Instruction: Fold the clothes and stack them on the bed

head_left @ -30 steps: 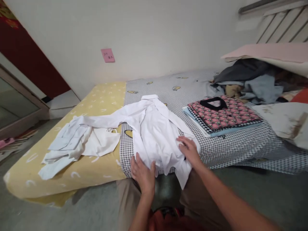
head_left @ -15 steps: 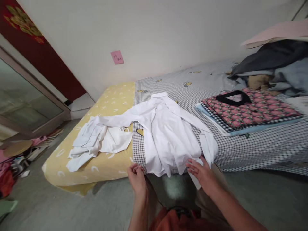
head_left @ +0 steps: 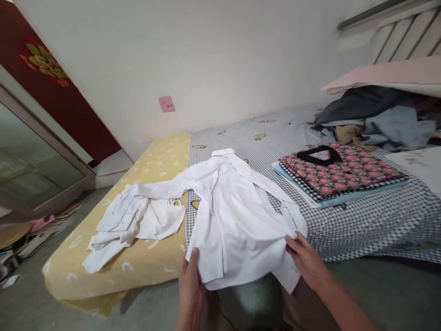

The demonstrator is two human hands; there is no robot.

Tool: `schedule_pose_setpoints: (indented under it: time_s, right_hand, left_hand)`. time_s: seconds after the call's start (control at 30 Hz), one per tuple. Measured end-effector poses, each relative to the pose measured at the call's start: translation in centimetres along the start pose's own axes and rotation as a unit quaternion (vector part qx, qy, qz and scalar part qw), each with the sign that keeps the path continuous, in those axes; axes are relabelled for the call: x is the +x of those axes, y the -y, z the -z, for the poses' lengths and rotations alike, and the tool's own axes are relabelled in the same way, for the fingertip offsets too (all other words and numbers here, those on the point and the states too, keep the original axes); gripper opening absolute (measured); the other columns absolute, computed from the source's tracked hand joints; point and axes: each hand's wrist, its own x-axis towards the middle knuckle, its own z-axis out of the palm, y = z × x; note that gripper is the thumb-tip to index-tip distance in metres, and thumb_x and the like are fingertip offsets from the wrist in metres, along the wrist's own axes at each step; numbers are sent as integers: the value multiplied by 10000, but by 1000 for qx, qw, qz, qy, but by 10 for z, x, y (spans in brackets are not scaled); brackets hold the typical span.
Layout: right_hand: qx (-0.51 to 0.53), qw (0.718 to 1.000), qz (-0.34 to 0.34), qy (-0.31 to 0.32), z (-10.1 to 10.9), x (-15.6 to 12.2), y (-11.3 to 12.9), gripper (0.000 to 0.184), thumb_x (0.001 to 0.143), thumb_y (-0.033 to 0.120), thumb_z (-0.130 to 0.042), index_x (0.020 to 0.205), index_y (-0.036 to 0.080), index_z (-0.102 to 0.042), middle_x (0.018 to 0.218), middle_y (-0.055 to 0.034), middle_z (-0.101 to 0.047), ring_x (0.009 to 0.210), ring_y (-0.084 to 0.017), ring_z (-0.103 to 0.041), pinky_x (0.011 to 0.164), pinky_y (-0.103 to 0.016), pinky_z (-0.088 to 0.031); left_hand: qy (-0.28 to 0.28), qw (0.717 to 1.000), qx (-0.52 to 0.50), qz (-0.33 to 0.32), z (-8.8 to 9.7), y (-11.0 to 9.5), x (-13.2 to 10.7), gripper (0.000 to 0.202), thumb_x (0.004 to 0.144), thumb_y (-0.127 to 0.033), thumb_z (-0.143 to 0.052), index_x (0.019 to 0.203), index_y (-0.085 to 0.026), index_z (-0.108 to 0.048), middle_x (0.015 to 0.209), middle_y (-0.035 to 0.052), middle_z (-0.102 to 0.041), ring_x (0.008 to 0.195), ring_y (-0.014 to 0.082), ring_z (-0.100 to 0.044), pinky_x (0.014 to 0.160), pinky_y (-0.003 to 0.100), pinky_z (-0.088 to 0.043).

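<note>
A white long-sleeved shirt (head_left: 234, 216) lies back up on the checked bed sheet (head_left: 361, 216), collar toward the wall, one sleeve stretched left over the yellow mattress (head_left: 151, 161). My left hand (head_left: 190, 289) grips the shirt's lower left hem, thumb on top. My right hand (head_left: 306, 259) holds the lower right hem near the folded-in right sleeve. The hem hangs a little past the bed's front edge.
A second crumpled white garment (head_left: 131, 220) lies on the yellow mattress to the left. A folded stack topped by a pink patterned shirt (head_left: 341, 172) sits to the right. Loose dark and grey clothes (head_left: 375, 115) pile at the back right. Clutter lies on the floor at far left.
Both hands went from pressing on the shirt to its lower hem, took hold of the two corners and pulled the cloth flat toward me. The camera swung left, then back.
</note>
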Motion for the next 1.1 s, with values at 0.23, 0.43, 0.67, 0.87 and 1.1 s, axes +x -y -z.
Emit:
schedule_pose_setpoints:
  time_s: [0.23,0.43,0.67,0.87,1.1]
  right_hand:
    - [80,995,-51,-4,25,14,22,364,674,480,-846,953,296,-703,1060,-60,-800,1104,-354,-713,905,-485,-639]
    - [42,992,-113,45,19,12,23,482,771,571,-741,1141,263,-726,1165,-100,-779,1166,-375,-689,903,-543,-617]
    - [-6,991,-127,40,13,-14,17,739,632,436,-907,1313,409,-623,1427,29,-648,1186,-265,-680,875,-349,-638]
    - [-67,990,-121,23,8,-21,25,961,512,330,-965,1389,407,-580,1483,-4,-602,1205,-279,-670,834,-326,-640]
    - [-2,979,-193,61,13,-14,11,599,549,457,-919,1116,358,-751,1047,-64,-808,1107,-356,-720,908,-438,-635]
  left_hand:
    - [-46,990,-110,81,14,-19,2,174,773,-323,-751,938,-272,-731,1072,57,-777,938,234,-746,749,342,-646]
    - [-73,991,72,89,25,22,6,142,727,-295,-688,787,-192,-611,787,129,-714,748,304,-731,750,513,-629]
    - [-164,938,259,-164,18,21,-11,224,794,-383,-673,968,-285,-573,1347,151,-568,1422,354,-414,1228,578,-264]
    - [-72,837,464,-280,-37,33,-23,320,847,-341,-658,1125,-200,-587,1580,232,-387,1506,409,-295,1189,672,-238]
    - [-86,928,292,-215,-28,10,8,99,750,-227,-618,793,-277,-545,1180,166,-696,1247,379,-590,1113,586,-385]
